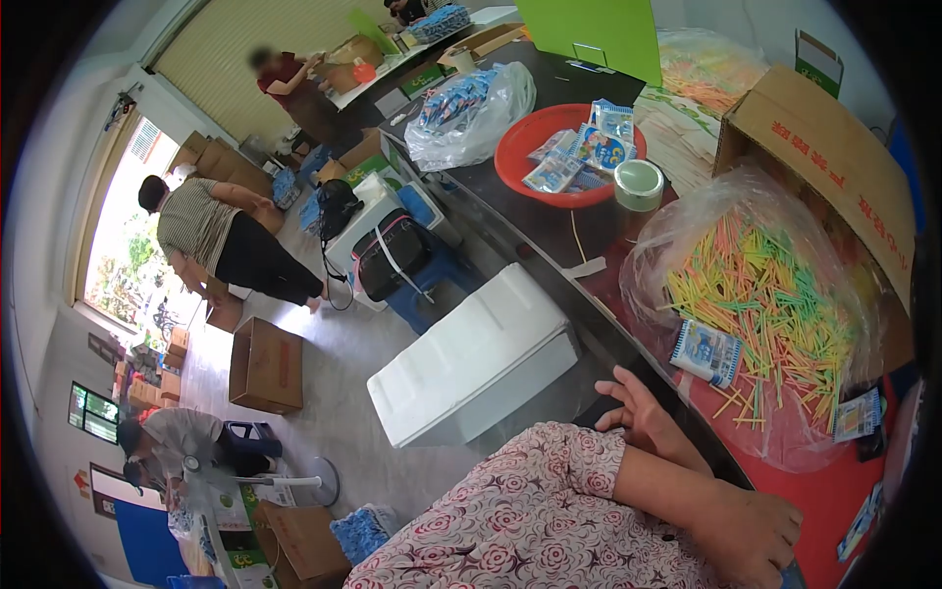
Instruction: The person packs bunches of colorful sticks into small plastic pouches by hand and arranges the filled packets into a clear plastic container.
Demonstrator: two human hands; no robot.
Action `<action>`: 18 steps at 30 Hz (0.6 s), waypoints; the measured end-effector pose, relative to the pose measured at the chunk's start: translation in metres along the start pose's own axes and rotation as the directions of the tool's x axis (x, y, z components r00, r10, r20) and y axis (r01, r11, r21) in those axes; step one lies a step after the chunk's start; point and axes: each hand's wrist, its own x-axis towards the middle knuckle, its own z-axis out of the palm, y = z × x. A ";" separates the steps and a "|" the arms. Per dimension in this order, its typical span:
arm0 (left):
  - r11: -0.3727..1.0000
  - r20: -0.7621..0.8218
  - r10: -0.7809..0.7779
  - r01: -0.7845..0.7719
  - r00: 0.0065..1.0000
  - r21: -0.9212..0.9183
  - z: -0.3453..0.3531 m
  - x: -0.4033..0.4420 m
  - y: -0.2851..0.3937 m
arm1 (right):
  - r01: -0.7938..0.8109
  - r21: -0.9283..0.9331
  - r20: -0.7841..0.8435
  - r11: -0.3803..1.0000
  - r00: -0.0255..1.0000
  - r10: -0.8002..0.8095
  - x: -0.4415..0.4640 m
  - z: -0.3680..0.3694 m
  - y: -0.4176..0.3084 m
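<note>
So, in the head view, the arms [672, 491] cross beside the dark table [540, 233], and this looks like a pause in the handling: the right hand [638, 412] looks empty, its fingers loosely spread, while the left hand [751, 535] shows only its back and bent fingers, so I cannot tell what, if anything, it pinches. Any pick-up seems to call for uncrossing and reaching over the table's edge. Up and right of the right hand, near but apart, a blue-and-white packet [705, 351] lies on a heap of coloured sticks [756, 304], and a second packet [857, 415] sits above and right of the left hand.
</note>
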 end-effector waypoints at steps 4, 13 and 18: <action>1.000 0.014 0.002 -0.002 1.000 0.006 -0.001 -0.005 -0.001 | 0.022 0.049 0.030 0.999 0.999 -0.023 -0.015 -0.001 -0.027; 1.000 0.014 0.004 -0.005 1.000 0.003 0.001 -0.004 -0.001 | -0.036 0.039 -0.030 0.999 0.999 0.037 -0.003 -0.002 -0.009; 1.000 -0.003 0.004 -0.004 1.000 0.009 -0.002 -0.006 0.000 | -0.027 -0.003 0.031 1.000 0.999 0.027 -0.008 0.000 -0.009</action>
